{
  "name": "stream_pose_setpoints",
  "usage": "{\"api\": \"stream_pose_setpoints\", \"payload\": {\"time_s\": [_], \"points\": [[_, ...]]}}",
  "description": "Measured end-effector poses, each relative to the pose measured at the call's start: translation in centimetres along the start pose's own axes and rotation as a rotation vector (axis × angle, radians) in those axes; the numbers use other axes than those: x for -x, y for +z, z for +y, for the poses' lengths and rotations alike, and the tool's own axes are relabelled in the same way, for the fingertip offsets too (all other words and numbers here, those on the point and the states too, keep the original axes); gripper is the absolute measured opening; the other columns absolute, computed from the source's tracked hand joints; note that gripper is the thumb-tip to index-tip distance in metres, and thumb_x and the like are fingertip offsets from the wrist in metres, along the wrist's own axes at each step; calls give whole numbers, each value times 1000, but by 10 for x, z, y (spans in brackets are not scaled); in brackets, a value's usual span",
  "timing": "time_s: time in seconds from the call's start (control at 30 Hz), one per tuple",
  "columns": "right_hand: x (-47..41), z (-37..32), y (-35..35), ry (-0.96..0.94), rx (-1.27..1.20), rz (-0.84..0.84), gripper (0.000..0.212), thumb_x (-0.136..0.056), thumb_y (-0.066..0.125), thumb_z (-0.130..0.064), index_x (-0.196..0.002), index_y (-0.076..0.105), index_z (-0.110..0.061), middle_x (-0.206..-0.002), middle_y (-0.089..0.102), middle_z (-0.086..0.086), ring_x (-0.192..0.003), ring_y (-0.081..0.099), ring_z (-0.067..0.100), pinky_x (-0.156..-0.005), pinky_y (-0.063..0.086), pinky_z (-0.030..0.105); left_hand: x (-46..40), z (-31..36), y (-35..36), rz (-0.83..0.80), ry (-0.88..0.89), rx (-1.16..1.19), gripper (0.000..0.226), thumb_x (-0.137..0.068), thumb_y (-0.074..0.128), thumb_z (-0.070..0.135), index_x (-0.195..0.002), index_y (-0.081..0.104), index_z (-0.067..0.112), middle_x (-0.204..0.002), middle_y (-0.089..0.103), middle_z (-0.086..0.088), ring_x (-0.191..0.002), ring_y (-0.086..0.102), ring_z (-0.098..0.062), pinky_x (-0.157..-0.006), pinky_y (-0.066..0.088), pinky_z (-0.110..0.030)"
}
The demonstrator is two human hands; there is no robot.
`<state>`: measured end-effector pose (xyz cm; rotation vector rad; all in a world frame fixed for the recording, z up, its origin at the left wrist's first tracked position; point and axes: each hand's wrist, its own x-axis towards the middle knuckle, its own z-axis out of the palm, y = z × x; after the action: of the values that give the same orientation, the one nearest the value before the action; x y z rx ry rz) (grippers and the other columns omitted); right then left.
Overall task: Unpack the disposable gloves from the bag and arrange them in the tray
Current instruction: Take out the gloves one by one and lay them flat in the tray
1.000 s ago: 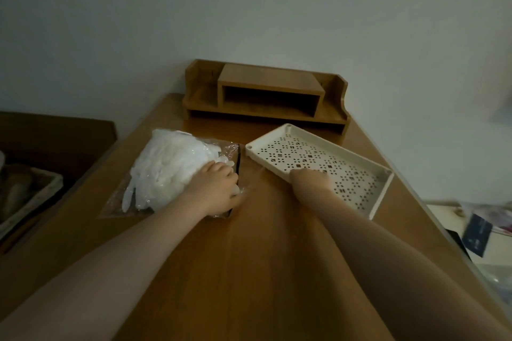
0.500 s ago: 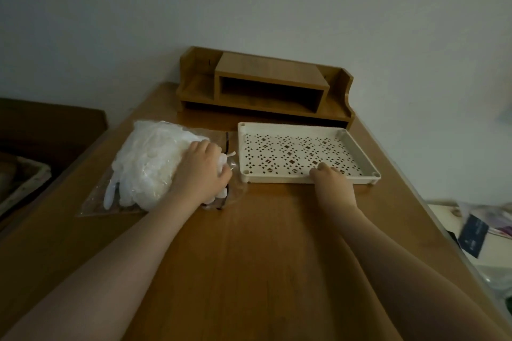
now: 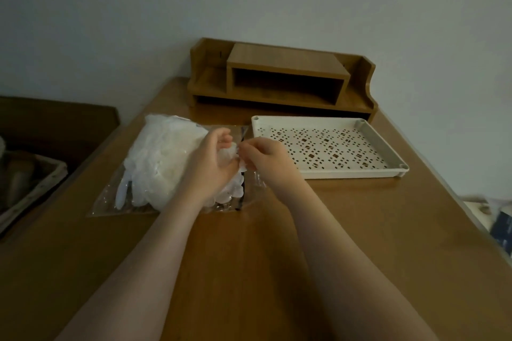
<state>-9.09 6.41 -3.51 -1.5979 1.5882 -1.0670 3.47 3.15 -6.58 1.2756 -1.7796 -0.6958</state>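
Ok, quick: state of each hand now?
Left hand: grips the bag of gloves at its mouth.
Right hand: fingers pinch a glove there.

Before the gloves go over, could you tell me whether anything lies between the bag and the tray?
Nothing visible does: only bare desk separates the bag from the tray, whose perforated floor holds nothing.

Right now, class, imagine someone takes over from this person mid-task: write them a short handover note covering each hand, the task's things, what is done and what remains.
Left hand: rests on the bag of gloves, fingers curled at its open end.
Right hand: pinches a bit of glove or bag film at that same end; which one is unclear.
Bag: flat on the desk, left of the tray, still full.
Tray: on the desk, right of the bag, holding no gloves.
Done: nothing unpacked yet.
Left: pull the gloves out and arrange them in the tray.
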Motion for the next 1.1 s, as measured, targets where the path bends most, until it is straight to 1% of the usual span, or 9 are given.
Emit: {"api": "stream_pose_setpoints", "payload": {"time_s": [0.13, 0.27, 0.43, 0.53, 0.63, 0.73, 0.9, 1.0, 1.1], "points": [[-2, 15, 12, 1, 10, 46, 43, -93, 54, -41, -77, 63, -2, -65, 56, 6, -58, 48, 16, -54, 38, 24, 1, -1, -1, -120, 36, -103, 67, -87, 65, 28, -144, 29, 26, -144, 38, 11, -130, 38, -10, -99, 35, -26], [-9, 21, 0, -38, 231, -14, 9, -88, 64, -17, -83, 69, -12, -75, 64, 0, -66, 56, 11, -62, 44, 23, 2, 0, 2, -176, 116, -243, 55, -88, 64, 29, -137, 40, 26, -143, 40, 9, -128, 41, -11, -94, 32, -22], [-9, 20, -13, -34, 314, -146, 11, -90, 58, -10, -85, 68, -11, -68, 55, -10, -60, 48, 2, -57, 36, 15, 3, 1, 0, -205, 284, -516, 41, -89, 61, 27, -129, 52, 22, -138, 48, 5, -129, 37, -13, -105, 25, -24], [-10, 16, -19, -3, 42, -90, 13, -90, 54, -6, -79, 61, -10, -72, 57, 4, -65, 51, 16, -65, 44, 29, 0, 0, -2, -142, 342, -609, 38, -91, 57, 22, -129, 54, 16, -133, 52, 1, -124, 42, -17, -103, 27, -27], [-8, 13, -23, -48, -282, -125, 12, -89, 51, -1, -79, 57, -5, -76, 55, 15, -69, 50, 24, -66, 45, 25, -3, 2, -8, -7, 405, -604, 16, -87, 59, 12, -101, 66, 9, -95, 61, -2, -93, 54, -22, -83, 34, -27], [-7, 17, -29, -65, -620, -93, 25, -90, 45, 2, -71, 57, -9, -87, 64, 10, -84, 59, 22, -85, 44, 28, -6, 4, -14, 88, 398, -629, 6, -83, 63, 15, -86, 65, 11, -76, 50, 7, -73, 43, -13, -77, 33, -27], [-11, 23, -33, 52, -1103, -43, 27, -99, 33, -5, -78, 49, -8, -77, 64, 10, -84, 66, 25, -86, 52, 36, -7, 2, -15, 1, 276, -683, 16, -82, 60, 22, -78, 45, 17, -72, 46, 6, -74, 40, -16, -97, 33, -34], [-12, 25, -24, 146, -909, 45, 27, -101, 34, -7, -76, 44, -10, -63, 50, 3, -62, 58, 18, -72, 50, 34, -6, 1, -14, -67, 251, -743, 14, -82, 59, 29, -85, 49, 19, -81, 51, 7, -88, 49, -20, -108, 25, -36], [-15, 27, -20, 144, -587, 90, 25, -100, 36, -6, -76, 41, -12, -63, 44, 0, -59, 46, 15, -63, 42, 32, -7, 4, -14, -167, 235, -790, 32, -86, 55, 34, -118, 53, 28, -110, 57, 7, -116, 44, -19, -112, 14, -36]]}}
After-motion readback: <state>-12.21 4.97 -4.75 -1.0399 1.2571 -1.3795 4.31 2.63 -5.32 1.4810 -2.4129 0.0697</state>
